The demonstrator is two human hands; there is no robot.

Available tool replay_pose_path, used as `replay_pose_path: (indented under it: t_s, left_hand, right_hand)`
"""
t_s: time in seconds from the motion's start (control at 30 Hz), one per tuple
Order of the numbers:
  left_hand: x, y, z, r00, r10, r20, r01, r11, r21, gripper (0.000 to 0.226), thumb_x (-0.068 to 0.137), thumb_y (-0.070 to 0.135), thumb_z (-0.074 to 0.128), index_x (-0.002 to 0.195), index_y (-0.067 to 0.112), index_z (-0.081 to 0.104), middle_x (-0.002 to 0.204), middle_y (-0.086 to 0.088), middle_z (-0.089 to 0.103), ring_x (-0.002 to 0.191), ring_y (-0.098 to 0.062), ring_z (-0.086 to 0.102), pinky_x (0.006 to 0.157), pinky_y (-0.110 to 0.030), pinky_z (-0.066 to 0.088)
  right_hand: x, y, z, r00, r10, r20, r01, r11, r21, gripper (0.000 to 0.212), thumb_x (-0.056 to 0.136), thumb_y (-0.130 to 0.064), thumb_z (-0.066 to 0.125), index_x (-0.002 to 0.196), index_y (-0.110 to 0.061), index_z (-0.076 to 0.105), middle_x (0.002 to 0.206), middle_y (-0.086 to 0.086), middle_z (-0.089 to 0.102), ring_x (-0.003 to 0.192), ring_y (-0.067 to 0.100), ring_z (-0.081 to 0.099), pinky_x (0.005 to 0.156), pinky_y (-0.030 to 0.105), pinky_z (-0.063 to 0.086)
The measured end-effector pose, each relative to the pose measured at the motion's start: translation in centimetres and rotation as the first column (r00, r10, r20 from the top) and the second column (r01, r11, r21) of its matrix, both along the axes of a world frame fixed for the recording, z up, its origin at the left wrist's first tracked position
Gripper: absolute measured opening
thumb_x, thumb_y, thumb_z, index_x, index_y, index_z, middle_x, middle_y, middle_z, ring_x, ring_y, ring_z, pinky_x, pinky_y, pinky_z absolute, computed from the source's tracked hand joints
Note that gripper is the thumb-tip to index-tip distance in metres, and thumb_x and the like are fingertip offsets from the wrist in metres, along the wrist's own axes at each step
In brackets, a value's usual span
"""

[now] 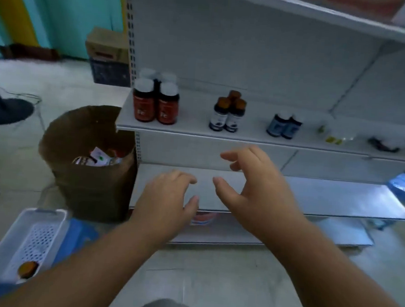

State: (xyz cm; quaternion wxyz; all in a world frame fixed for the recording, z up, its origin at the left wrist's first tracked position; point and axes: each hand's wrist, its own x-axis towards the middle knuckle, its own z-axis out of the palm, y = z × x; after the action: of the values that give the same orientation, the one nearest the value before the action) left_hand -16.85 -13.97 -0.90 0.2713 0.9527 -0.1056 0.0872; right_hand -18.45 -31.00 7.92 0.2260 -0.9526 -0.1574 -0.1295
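My left hand (167, 198) and my right hand (254, 183) hover side by side in front of the white shelf unit, below its middle shelf (198, 131). Both hold nothing, with fingers loosely curved. On that shelf stand several red-labelled bottles with white caps (155, 102) at the left, dark bottles with brown caps (228, 113) in the middle, and two blue-labelled bottles (283, 125) further right. A white basket (5, 247) lies on the floor at lower left with one brown-capped bottle (27, 269) in it.
A brown paper bag (91, 184) with packets inside stands left of the shelf unit. The lower shelf (337, 198) lies behind my hands. A cardboard box (108, 48) and a black stand base (6, 111) sit on the floor further back. Blurred items (337, 136) occupy the shelf's right end.
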Motion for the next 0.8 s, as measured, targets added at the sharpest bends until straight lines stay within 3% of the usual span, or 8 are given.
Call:
replay_pose_path:
  t_s: [0.17, 0.33, 0.6, 0.8]
  left_hand:
    - [1.0, -10.3, 0.3, 0.996, -0.076, 0.035, 0.077, 0.996, -0.033, 0.04, 0.095, 0.046, 0.055, 0.132, 0.033, 0.053, 0.13, 0.013, 0.054, 0.119, -0.008, 0.047, 0.101, -0.028, 0.038]
    - [2.5, -14.6, 0.6, 0.993, -0.113, 0.019, 0.113, 0.994, -0.011, 0.041, 0.094, 0.046, 0.055, 0.133, 0.032, 0.052, 0.13, 0.013, 0.054, 0.12, -0.009, 0.047, 0.103, -0.029, 0.038]
    - [10.0, -13.7, 0.4, 0.995, -0.088, 0.046, 0.088, 0.996, -0.009, 0.04, 0.094, 0.041, 0.057, 0.131, 0.026, 0.055, 0.126, 0.008, 0.056, 0.119, -0.016, 0.049, 0.1, -0.035, 0.041]
    - [18.4, -11.4, 1.5, 0.993, -0.032, 0.111, 0.029, 0.999, 0.028, 0.045, 0.089, 0.035, 0.062, 0.13, 0.018, 0.056, 0.125, -0.003, 0.057, 0.115, -0.026, 0.051, 0.097, -0.041, 0.043]
  right_hand:
    - [-0.4, -9.9, 0.7, 0.997, -0.082, -0.002, 0.082, 0.997, -0.01, 0.033, 0.086, -0.042, 0.062, 0.117, -0.031, 0.055, 0.106, -0.02, 0.047, 0.099, 0.0, 0.049, 0.081, 0.021, 0.045]
    - [1.5, -14.9, 0.2, 0.992, -0.12, -0.03, 0.121, 0.992, 0.034, 0.034, 0.085, -0.042, 0.064, 0.116, -0.031, 0.055, 0.1, -0.022, 0.044, 0.095, -0.002, 0.046, 0.082, 0.018, 0.043]
    - [9.6, -14.5, -0.4, 0.996, -0.079, -0.036, 0.081, 0.996, 0.049, 0.031, 0.085, -0.039, 0.065, 0.114, -0.029, 0.056, 0.102, -0.017, 0.048, 0.093, -0.003, 0.047, 0.074, 0.006, 0.035]
    - [18.0, -12.6, 0.1, 0.998, -0.054, -0.024, 0.055, 0.998, 0.037, 0.03, 0.086, -0.038, 0.065, 0.113, -0.027, 0.058, 0.102, -0.015, 0.049, 0.095, 0.001, 0.051, 0.08, 0.018, 0.041]
